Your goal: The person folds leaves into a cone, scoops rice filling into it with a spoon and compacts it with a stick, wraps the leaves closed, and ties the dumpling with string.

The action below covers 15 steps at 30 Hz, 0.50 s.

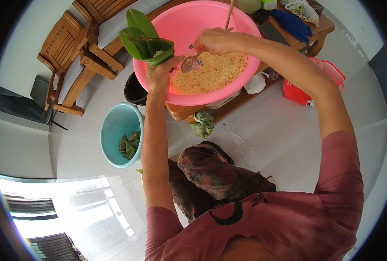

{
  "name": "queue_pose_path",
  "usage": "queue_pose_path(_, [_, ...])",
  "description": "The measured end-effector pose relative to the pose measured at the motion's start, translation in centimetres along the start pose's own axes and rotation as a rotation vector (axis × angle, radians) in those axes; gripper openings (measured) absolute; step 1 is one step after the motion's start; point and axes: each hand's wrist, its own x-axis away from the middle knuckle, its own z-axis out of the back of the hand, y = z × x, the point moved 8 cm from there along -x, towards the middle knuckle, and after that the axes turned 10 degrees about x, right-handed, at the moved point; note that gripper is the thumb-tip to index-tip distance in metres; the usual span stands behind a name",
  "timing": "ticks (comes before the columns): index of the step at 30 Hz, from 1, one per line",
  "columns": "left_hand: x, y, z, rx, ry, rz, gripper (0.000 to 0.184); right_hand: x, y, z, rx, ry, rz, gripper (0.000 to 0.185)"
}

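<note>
Nearest my view are the knees in dark patterned trousers [219,176], with white tiled floor [274,141] showing to their right, up to the wooden table. Ahead of them, a string-tied bundle of green leaf-wrapped parcels [201,125] hangs at the table's front edge. To the left, the round light-blue plastic bucket [107,139] has more dark green leaf parcels [129,145] inside; tiles run between it and the wooden chairs.

I see the left hand [159,75] closed around the base of a green leaf cone [151,45] with pale grains in its mouth, over the left rim of the wide pink plastic basin [193,99]. A round black bin [134,90] sits beside that arm, below rim level. The right hand [214,42] is narrow, fingers pinched on a metal spoon [188,65], whose bowl is just beside the left thumb; I cannot tell if they touch. Below the spoon, yellowish grain mix [211,73] covers the basin's near part, and pink wall shows beyond.

The basin overhangs the brown wooden table [179,112]. A red plastic bag [294,92] stands on the floor right of it, a blue cloth [292,26] lies at the table's right end, and wooden chairs [62,41] line the far left
</note>
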Motion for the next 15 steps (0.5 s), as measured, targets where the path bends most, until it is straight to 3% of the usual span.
queue_pose_path(4, [-0.1,-0.4,0.1,0.023,-0.019,-0.01,0.027,-1.1,-2.0,-1.6,0.052,-0.107,0.125,0.023])
queue_pose_path(7, [-0.2,-0.6,0.4,-0.036,0.006,0.036,0.028,-0.1,-2.4,-2.8,-0.108,-0.262,0.167,0.023])
queue_pose_path(10, [-0.3,-0.9,0.1,-0.024,-0.017,0.027,0.025,0.0,-1.1,-4.2,-0.211,-0.402,0.12,0.025])
queue_pose_path(15, [-0.1,-1.3,0.0,-0.052,-0.053,0.063,0.025,0.6,1.8,-2.8,-0.255,-0.389,-0.001,0.026])
